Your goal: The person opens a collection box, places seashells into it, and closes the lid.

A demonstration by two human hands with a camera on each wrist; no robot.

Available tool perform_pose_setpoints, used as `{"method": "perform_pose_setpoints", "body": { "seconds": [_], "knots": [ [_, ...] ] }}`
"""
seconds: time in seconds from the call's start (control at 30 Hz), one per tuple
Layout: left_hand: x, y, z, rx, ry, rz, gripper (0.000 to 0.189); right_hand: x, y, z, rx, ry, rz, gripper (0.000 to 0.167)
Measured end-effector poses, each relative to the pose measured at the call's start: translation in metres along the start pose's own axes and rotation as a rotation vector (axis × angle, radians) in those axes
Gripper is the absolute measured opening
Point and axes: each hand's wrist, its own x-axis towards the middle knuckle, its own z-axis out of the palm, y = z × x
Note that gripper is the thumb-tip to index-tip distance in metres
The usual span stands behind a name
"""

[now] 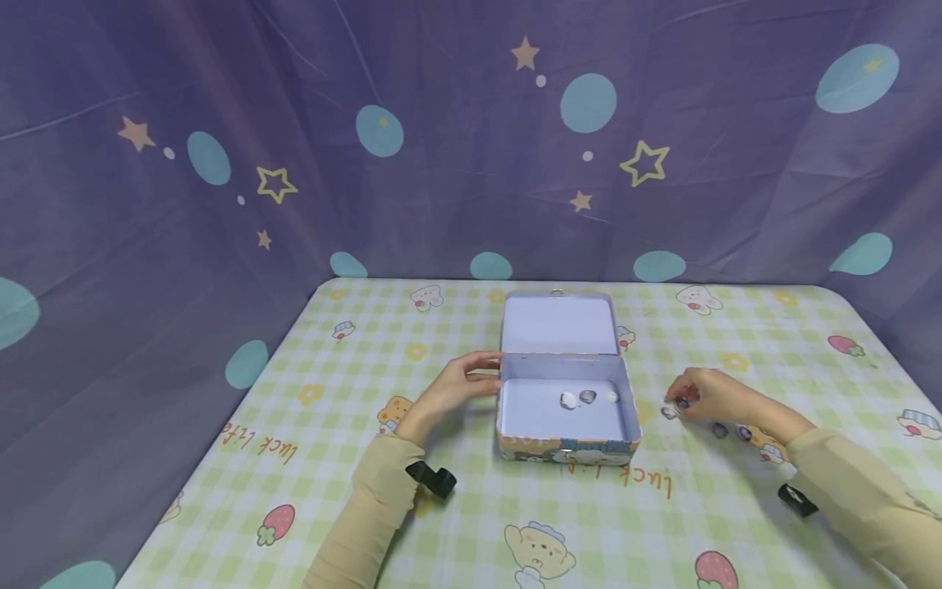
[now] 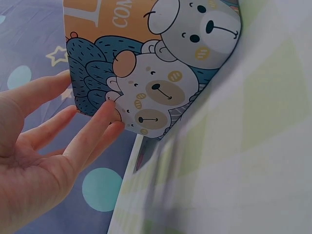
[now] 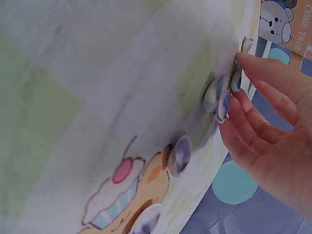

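A hinged tin box (image 1: 526,451) stands on the table with its lid (image 1: 559,325) raised, three small shells lying inside. My left hand (image 1: 456,386) is at the box's left side, its extended fingers (image 2: 90,129) touching the printed wall (image 2: 161,73). To the right of the box, my right hand (image 1: 710,396) is down at the tabletop, thumb and fingers bent around a small shell (image 3: 236,81). Other shells (image 3: 213,95) lie right by these fingertips. Further back toward the wrist are two more, a purplish shell (image 3: 181,155) and a paler shell (image 3: 147,220).
A green-and-white checked cloth (image 1: 412,523) with cartoon prints covers the table. Behind and to the left hangs a purple curtain (image 1: 456,204) with stars and teal spots. Each wrist carries a black strap-like device (image 1: 434,478).
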Motion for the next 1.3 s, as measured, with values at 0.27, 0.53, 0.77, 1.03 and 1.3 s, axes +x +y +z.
{"method": "perform_pose_setpoints", "body": {
  "seconds": [0.27,0.53,0.77,1.03,1.3],
  "knots": [
    [-0.0012,0.0014,0.0008,-0.005,0.000,0.001,0.050,-0.0009,0.0027,0.0006,-0.013,0.008,0.027,0.017],
    [-0.0017,-0.0001,0.0010,-0.006,0.005,0.002,0.050,-0.0013,0.0032,0.0021,0.018,0.013,0.025,0.015],
    [-0.0006,-0.0016,0.0004,-0.010,0.004,0.001,0.050,-0.0011,0.0054,0.0025,0.030,0.012,0.007,0.014],
    [0.0001,-0.0013,0.0001,-0.027,0.000,0.004,0.050,-0.0009,0.0051,0.0029,0.061,0.015,0.018,0.013],
    [-0.0006,-0.0006,0.0002,-0.016,-0.003,0.002,0.050,-0.0001,0.0010,-0.0008,0.040,0.032,0.049,0.014]
  ]
}}
